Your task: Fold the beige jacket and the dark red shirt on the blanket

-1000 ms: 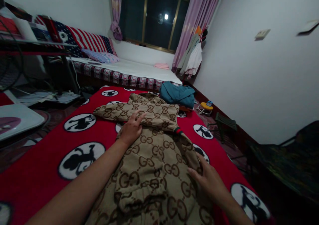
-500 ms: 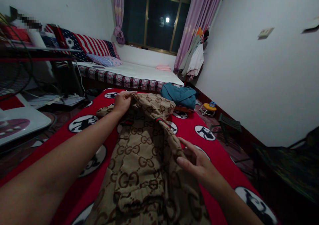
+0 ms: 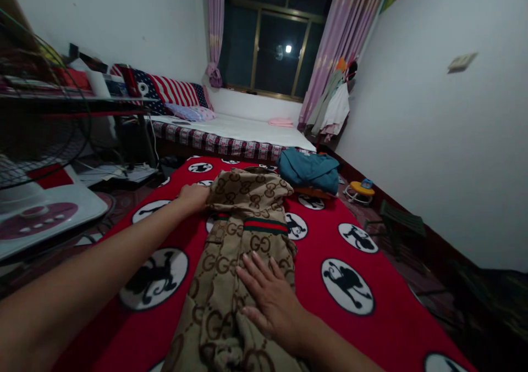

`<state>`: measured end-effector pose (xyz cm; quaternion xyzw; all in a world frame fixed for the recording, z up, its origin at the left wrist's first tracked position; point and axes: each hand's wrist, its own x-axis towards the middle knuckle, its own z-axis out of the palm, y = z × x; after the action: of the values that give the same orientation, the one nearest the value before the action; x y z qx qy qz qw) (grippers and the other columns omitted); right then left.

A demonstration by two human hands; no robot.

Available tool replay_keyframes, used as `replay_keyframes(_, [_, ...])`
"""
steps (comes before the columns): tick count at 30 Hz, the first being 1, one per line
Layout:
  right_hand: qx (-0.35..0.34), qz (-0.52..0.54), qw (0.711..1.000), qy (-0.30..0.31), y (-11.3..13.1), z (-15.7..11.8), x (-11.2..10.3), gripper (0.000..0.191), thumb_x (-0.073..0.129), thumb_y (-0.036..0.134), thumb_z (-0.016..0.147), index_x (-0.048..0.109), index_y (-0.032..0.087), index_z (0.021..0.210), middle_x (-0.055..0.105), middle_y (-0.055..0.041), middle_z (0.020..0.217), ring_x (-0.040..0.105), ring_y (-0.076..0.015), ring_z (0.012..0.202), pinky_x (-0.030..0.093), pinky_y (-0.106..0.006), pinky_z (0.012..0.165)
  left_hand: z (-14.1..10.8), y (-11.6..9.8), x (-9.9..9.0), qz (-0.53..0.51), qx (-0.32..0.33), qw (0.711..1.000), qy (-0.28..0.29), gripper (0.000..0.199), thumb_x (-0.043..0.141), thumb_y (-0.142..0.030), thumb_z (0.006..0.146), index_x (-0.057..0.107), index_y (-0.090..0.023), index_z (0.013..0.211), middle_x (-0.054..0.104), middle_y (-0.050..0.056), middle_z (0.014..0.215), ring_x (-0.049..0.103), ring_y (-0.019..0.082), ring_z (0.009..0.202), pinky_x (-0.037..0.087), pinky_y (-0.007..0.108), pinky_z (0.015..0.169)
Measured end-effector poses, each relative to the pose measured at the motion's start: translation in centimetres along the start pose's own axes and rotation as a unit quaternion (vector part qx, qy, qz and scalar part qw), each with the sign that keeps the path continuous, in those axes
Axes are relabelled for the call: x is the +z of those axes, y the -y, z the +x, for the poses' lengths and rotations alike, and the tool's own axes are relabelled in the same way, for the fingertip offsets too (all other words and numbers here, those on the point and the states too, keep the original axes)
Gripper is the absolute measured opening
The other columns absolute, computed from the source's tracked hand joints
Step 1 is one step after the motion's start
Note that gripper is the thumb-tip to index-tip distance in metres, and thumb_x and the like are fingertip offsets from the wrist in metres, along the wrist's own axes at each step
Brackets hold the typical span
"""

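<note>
A beige jacket (image 3: 223, 256) with a brown letter pattern and a green-red-green stripe lies lengthwise on the red cloth, folded into a narrow strip. Its hood-like upper part (image 3: 251, 190) is spread at the far end. My left hand (image 3: 194, 197) is closed at the left edge of that upper part, its fingertips partly hidden. Flat on the jacket's middle, below the stripe, rests my right hand (image 3: 270, 295) with fingers spread. A folded teal garment (image 3: 309, 170) lies just beyond, to the right.
The red cloth (image 3: 313, 328) bears white circles with black figures. Behind it stands a bed (image 3: 247, 127) under the window. At left are a cluttered desk (image 3: 119, 101) and a fan (image 3: 41, 135). A stool (image 3: 402, 218) and a yellow-topped walker (image 3: 359, 189) stand by the right wall.
The jacket's right side, earlier lifted in my right hand, now lies folded inward. My right hand has let go and moved left onto the fabric. The upper part lies flatter.
</note>
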<state>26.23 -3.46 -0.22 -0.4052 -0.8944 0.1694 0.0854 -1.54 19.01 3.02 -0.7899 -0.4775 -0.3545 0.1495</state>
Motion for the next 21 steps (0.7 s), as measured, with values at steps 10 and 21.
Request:
replay_keyframes(10, [-0.021,-0.009,1.0,0.001,-1.2,0.2,0.8,0.073,0.044,0.053,0.091,0.011,0.033,0.153,0.006,-0.0031,0.159,0.006,-0.0308,0.146,0.011,-0.061,0.114,7.9,-14.7,4.2,0.027,0.075,0.996,0.033,0.06,0.059,-0.037,0.084,0.045,-0.014,0.138,0.044,0.018,0.144,0.033,0.033,0.137,0.019,0.051,0.113])
replay_keyframes(21, [-0.046,0.096,0.986,-0.126,-2.2,-0.2,2.0,0.056,0.049,0.053,0.09,0.041,0.034,0.142,0.044,-0.0039,0.148,0.036,-0.028,0.138,0.021,-0.056,0.114,4.0,-16.5,5.6,0.017,0.227,0.972,0.053,0.018,0.052,-0.019,0.091,0.062,-0.02,0.106,0.064,0.007,0.094,0.057,0.023,0.095,0.04,0.038,0.088])
